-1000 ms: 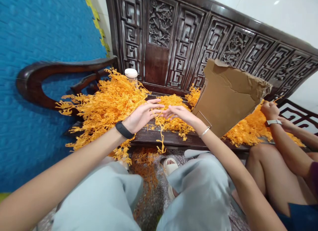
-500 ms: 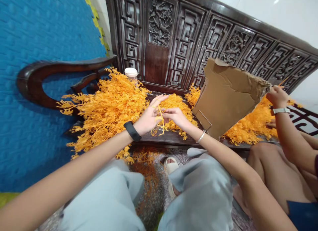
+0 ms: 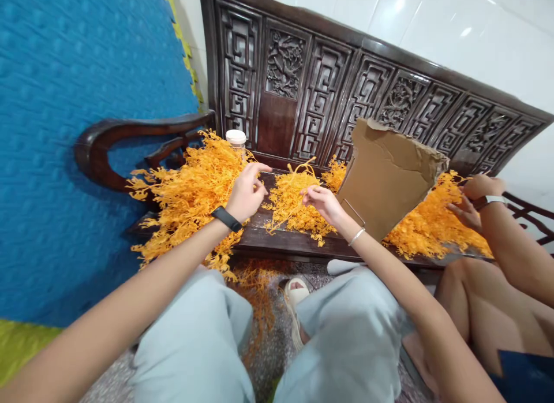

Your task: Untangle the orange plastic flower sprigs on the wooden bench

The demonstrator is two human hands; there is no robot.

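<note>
My left hand (image 3: pixel 247 189), with a black band on the wrist, is over the right edge of a large heap of orange plastic sprigs (image 3: pixel 190 189). Its fingers are apart and nothing shows between them. My right hand (image 3: pixel 321 200), with a silver bangle, pinches a thin orange strand (image 3: pixel 289 217) above a smaller orange pile (image 3: pixel 298 189). Both piles lie on a dark wooden bench (image 3: pixel 281 237).
A brown cardboard sheet (image 3: pixel 381 178) stands right of my right hand, with a bent wire at its lower left. Beyond it another person's hands (image 3: pixel 478 195) touch more orange sprigs (image 3: pixel 426 224). A white-lidded jar (image 3: pixel 236 138) stands behind the large heap.
My hands have moved apart, the left one to the left and the right one slightly right with a strand. The other person's hand has come down from the cardboard's edge to the sprigs.
</note>
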